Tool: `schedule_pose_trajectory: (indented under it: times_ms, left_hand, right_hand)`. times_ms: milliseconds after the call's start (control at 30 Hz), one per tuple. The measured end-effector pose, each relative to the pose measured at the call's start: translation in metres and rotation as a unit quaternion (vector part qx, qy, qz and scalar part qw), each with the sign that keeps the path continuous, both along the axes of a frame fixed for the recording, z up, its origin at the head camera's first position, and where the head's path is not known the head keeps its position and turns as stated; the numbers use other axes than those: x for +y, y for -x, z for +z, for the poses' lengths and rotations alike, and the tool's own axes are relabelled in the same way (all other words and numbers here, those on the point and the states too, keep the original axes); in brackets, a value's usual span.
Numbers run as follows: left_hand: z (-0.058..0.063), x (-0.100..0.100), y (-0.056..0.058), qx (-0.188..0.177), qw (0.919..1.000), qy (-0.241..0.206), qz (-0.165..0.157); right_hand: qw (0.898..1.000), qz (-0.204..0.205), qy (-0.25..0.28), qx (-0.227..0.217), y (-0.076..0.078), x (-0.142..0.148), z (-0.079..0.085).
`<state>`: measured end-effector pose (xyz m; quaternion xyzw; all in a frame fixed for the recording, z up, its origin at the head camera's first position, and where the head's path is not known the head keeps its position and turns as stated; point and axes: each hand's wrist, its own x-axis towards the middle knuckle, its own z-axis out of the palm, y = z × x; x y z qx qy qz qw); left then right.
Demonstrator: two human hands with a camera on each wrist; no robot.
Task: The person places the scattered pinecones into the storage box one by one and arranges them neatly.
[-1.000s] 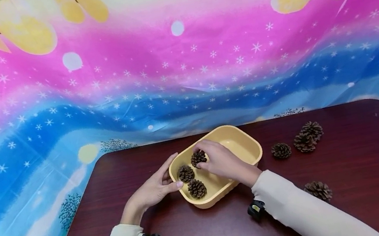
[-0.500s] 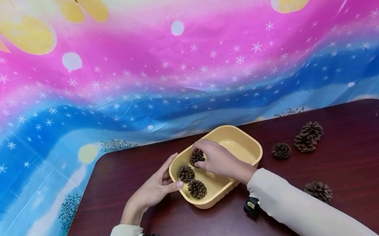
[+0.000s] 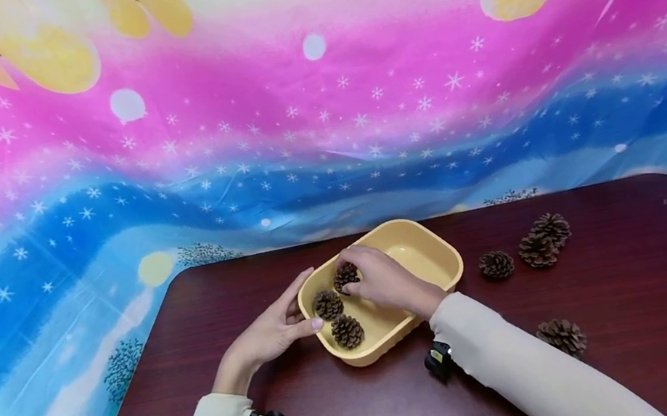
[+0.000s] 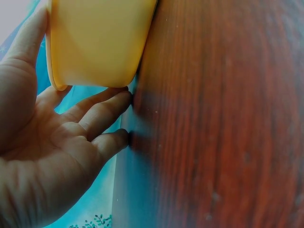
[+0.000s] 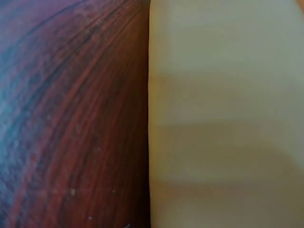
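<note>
In the head view, my left hand (image 3: 265, 336) holds the left end of a yellow plastic tub (image 3: 427, 251), its thumb on the near rim and its fingers spread along the end wall. The left wrist view shows the tub's outer wall (image 4: 95, 42) with those fingers beside it, fingertips right at the tabletop. My right hand (image 3: 385, 280) reaches inside the tub and pinches a pine cone (image 3: 345, 277) near the far left wall. Two more pine cones, an upper one (image 3: 328, 305) and a lower one (image 3: 347, 331), lie in the left part.
To the right of the tub, on the dark red wooden table (image 3: 651, 287), lie a pine cone (image 3: 496, 265), a touching pair of pine cones (image 3: 539, 249) and another cone (image 3: 562, 337) by the right sleeve. A printed cloth (image 3: 320, 129) hangs behind. The tub's side (image 5: 223, 104) fills half the right wrist view.
My right hand and its pine cone have shifted slightly left toward the tub's far left wall, the forearm moving left too. The left hand and the tub have stayed in place.
</note>
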<state>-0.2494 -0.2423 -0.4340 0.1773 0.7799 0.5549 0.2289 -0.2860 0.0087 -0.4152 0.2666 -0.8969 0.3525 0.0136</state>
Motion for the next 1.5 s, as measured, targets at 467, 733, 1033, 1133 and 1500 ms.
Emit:
schedule_pose_trajectory:
  times_ms: [467,733,1033,1133,1500]
  left_hand:
    - [0.002,-0.0006,0.0007,0.003,1.0,0.0,-0.002]
    - [0.0011,0.0,0.0023,0.001,1.0,0.002,0.001]
    - [0.0004,0.0,0.0022,0.002,1.0,0.003,0.002]
    - [0.0003,-0.0001,0.002,0.005,1.0,0.001,0.001]
    - [0.0003,0.0009,0.0014,0.002,1.0,-0.004,-0.002]
  right_hand:
    - [1.0,0.013,-0.02,0.008,0.0044,-0.0031,-0.0033]
    - [0.999,0.014,-0.031,0.0,0.0069,-0.0024,-0.0059]
    - [0.999,-0.003,-0.045,-0.012,0.0055,-0.0032,-0.0059]
    - [0.999,-0.006,-0.045,-0.013,0.0053,-0.0034,-0.0059]
    - [0.999,-0.01,-0.041,-0.024,0.003,-0.0027,-0.0045]
